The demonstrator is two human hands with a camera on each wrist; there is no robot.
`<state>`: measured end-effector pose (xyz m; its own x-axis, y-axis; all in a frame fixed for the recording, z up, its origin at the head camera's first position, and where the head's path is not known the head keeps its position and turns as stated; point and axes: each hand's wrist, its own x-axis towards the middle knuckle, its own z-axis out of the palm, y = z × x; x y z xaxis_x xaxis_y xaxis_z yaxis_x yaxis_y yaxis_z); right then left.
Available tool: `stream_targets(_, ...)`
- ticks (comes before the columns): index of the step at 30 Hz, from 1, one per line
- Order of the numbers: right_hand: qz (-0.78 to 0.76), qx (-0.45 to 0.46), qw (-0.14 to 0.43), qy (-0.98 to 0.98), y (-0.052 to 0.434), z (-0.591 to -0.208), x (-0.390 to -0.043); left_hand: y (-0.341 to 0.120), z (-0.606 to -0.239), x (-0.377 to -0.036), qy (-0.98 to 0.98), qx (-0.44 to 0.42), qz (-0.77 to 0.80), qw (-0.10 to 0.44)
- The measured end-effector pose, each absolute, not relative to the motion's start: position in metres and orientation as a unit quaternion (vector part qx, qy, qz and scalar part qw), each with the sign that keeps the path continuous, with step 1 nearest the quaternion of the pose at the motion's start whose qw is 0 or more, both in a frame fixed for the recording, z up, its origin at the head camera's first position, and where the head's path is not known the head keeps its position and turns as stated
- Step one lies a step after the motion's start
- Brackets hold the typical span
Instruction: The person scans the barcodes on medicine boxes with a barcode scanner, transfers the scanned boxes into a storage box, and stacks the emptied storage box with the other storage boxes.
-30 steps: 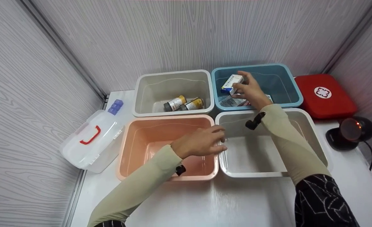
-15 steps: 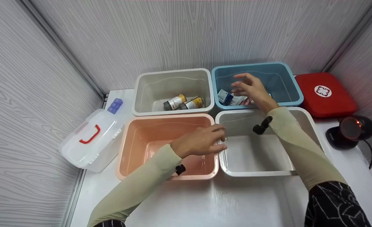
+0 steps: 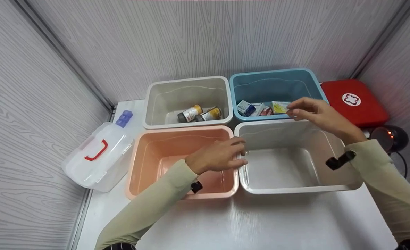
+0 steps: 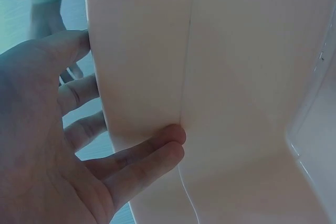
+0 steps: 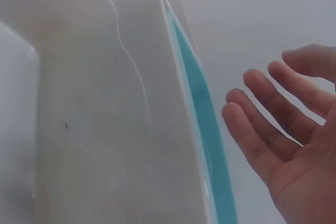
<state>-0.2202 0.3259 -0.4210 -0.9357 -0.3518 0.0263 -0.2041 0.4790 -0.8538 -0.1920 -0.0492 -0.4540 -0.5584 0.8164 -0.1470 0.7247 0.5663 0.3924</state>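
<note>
My right hand (image 3: 324, 116) hovers over the right part of the blue bin's near rim (image 3: 250, 118), thumb and fingers apart, holding nothing. Inside that bin lie several medicine boxes: a white-and-blue box (image 3: 245, 108), a red one (image 3: 266, 111) and a yellow-green one (image 3: 279, 107). In the right wrist view the right hand (image 5: 294, 135) has bent, separated fingers. My left hand (image 3: 217, 156) reaches across the pink bin (image 3: 149, 156), loosely bent fingers at its right rim. The left wrist view shows the left hand (image 4: 68, 124) straddling a bin edge, two fingers against the inner wall.
Two bottles with yellow labels (image 3: 191, 113) lie in the rear beige bin (image 3: 166, 93). A beige bin (image 3: 277, 190) stands front right. Around them are a clear case (image 3: 100, 156), a purple pill organizer (image 3: 124, 118), a red first-aid case (image 3: 356, 104) and a black scanner-like device (image 3: 395, 139).
The white-and-blue box left my right hand and now lies in the blue bin. The right hand then moved right and toward me. My left hand stays at the pink bin's rim.
</note>
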Motion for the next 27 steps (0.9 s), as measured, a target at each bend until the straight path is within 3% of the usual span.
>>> stream_targets(7, -0.460, -0.192, 0.031, 0.866, 0.368, -0.411, -0.181, -0.050, -0.455, -0.192, 0.869, 0.444, 0.151, 0.156)
stream_targets(13, -0.439, -0.114, -0.006, 0.891, 0.395, -0.417, -0.149, -0.050, -0.455, -0.192, 0.871, 0.439, 0.148, 0.163)
stream_targets(23, -0.477, -0.051, -0.115, 0.870, 0.426, -0.465, -0.097, -0.050, -0.456, -0.191, 0.869, 0.444, 0.147, 0.162)
stream_targets(27, -0.499, -0.048, -0.119, 0.857, 0.432, -0.488, -0.082, -0.051, -0.455, -0.190, 0.871, 0.440, 0.148, 0.161)
